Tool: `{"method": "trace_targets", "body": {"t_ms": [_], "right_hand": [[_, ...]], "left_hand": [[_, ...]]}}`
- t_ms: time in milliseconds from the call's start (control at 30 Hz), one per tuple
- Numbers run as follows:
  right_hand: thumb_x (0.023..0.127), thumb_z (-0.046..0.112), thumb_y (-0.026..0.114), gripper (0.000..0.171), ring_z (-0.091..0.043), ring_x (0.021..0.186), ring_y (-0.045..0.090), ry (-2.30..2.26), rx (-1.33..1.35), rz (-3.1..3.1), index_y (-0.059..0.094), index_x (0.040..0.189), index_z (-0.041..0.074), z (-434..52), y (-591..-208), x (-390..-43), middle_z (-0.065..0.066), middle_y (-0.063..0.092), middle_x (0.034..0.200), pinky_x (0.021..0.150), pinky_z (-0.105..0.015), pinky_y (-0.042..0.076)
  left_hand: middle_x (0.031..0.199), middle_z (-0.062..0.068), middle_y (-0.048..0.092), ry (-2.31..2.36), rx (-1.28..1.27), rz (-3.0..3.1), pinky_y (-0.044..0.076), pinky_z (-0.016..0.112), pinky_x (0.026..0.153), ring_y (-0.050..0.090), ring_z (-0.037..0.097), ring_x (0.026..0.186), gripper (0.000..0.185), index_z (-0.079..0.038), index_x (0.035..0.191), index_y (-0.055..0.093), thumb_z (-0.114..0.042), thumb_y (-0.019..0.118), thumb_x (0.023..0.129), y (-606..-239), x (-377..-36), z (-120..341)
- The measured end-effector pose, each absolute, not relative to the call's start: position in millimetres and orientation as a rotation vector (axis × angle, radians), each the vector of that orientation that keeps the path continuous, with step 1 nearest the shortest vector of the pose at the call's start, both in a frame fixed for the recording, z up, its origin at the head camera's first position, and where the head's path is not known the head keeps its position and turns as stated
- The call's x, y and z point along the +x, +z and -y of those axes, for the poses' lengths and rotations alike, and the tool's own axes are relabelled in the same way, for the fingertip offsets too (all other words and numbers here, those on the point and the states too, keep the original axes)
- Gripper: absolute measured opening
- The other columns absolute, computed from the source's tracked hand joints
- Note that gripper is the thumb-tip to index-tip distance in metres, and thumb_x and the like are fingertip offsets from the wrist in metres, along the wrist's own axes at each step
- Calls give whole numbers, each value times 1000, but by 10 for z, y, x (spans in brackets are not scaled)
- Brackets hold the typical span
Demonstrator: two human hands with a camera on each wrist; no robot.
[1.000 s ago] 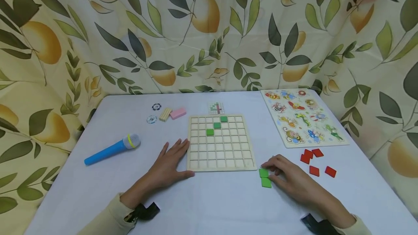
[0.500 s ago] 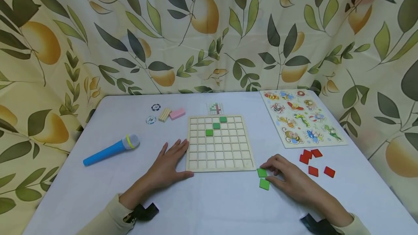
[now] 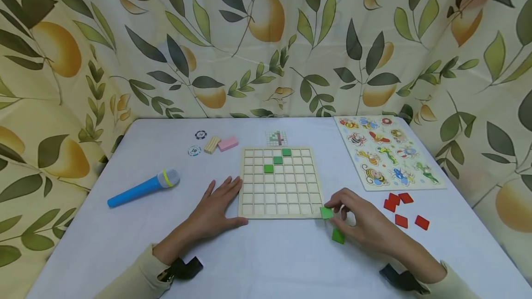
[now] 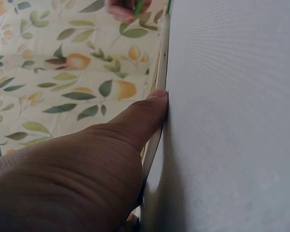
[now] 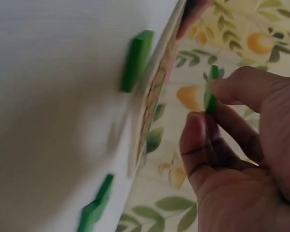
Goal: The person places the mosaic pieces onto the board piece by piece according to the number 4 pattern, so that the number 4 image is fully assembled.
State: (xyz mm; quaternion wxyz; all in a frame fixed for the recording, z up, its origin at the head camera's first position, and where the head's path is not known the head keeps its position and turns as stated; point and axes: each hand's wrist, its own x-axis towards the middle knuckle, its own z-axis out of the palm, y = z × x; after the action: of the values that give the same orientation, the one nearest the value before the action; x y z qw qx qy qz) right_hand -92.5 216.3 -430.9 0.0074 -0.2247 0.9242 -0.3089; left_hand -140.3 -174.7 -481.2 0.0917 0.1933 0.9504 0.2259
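A wooden grid board (image 3: 282, 197) lies mid-table with three green tiles (image 3: 277, 160) set in a diagonal near its far side. My left hand (image 3: 220, 200) rests flat on the table, its thumb (image 4: 152, 108) against the board's edge (image 4: 160, 72) at the near left corner. My right hand (image 3: 332, 211) pinches a green tile (image 3: 327, 212) between thumb and fingers just off the board's near right corner. In the right wrist view the pinched tile (image 5: 211, 94) stands edge-on above the table. A second green tile (image 3: 338, 236) lies loose on the table under that hand.
Several red tiles (image 3: 401, 206) lie right of my right hand. An animal peg puzzle (image 3: 388, 156) sits at the far right. A blue toy microphone (image 3: 143, 188), two poker chips (image 3: 194, 151), a wooden block (image 3: 211, 144), a pink block (image 3: 228, 143) and a small pattern card (image 3: 276, 138) lie left and behind. Leaf-print cloth surrounds the table.
My right hand has picked one green tile off the pair on the table and carried it left, up to the board's near right corner. The left hand has stayed put.
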Motion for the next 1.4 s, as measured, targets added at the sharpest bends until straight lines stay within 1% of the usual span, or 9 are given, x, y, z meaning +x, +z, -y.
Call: {"method": "trace_targets", "body": {"t_ms": [133,300,467,600,900,1000,1200,1300,1400], "right_hand": [[93,7,82,36,-5,94,62,-984,-870,-2841,61,117,24,-1951,-4170,-1156,12,65,118,77,-21,60],[96,11,80,31,-12,97,62,-892,-1029,-2810,65,122,16,-1570,-4070,-1544,4,65,119,76,-25,60],[99,11,76,19,-15,99,66,-739,-1183,-2792,70,116,12,-1225,-4102,-1929,-2,66,116,79,-26,60],[100,10,75,12,-17,99,69,-683,-1188,-2750,72,112,11,-1063,-4166,-2126,-3,67,114,83,-28,62],[101,17,74,6,-8,89,61,-673,-1147,-2690,72,105,12,-854,-4299,-2286,1,66,108,80,-25,58],[103,15,72,3,-8,89,60,-658,-1170,-2676,72,103,12,-809,-4330,-2311,1,65,108,79,-24,57],[103,15,72,6,-10,87,57,-631,-1192,-2663,72,98,12,-746,-4336,-2330,1,63,102,77,-23,54],[101,11,73,6,-10,86,58,-611,-1222,-2660,73,95,12,-725,-4336,-2344,0,63,100,77,-24,55],[101,8,73,6,-11,90,63,-582,-1273,-2660,78,98,11,-736,-4322,-2339,-1,67,102,81,-27,59]], "left_hand": [[179,-2,25,665,568,-2822,-1,55,139,13,23,170,107,-16,170,28,-57,83,87,-4801,-1411,1764],[179,-2,26,682,560,-2812,-1,56,139,14,23,170,108,-17,170,28,-56,84,87,-4799,-1413,1794],[179,-2,26,696,555,-2804,-2,55,139,15,23,170,108,-18,171,28,-57,84,87,-4810,-1406,1803],[179,-2,27,685,554,-2805,-2,54,140,15,23,170,109,-19,170,28,-58,84,86,-4819,-1402,1791],[179,-1,25,650,573,-2816,-2,54,140,14,23,170,109,-17,171,26,-59,82,87,-4756,-1422,1772],[179,-1,26,665,577,-2808,-2,54,140,14,23,170,109,-17,171,27,-58,83,87,-4739,-1418,1776],[179,-2,26,670,580,-2807,-1,55,140,14,23,170,109,-18,171,27,-59,82,87,-4753,-1420,1760],[179,-2,25,666,574,-2806,-2,55,140,14,23,170,109,-18,171,27,-59,82,87,-4757,-1420,1756],[179,-2,25,665,567,-2808,-2,55,140,14,22,170,109,-18,171,27,-59,83,87,-4763,-1415,1760]]}}
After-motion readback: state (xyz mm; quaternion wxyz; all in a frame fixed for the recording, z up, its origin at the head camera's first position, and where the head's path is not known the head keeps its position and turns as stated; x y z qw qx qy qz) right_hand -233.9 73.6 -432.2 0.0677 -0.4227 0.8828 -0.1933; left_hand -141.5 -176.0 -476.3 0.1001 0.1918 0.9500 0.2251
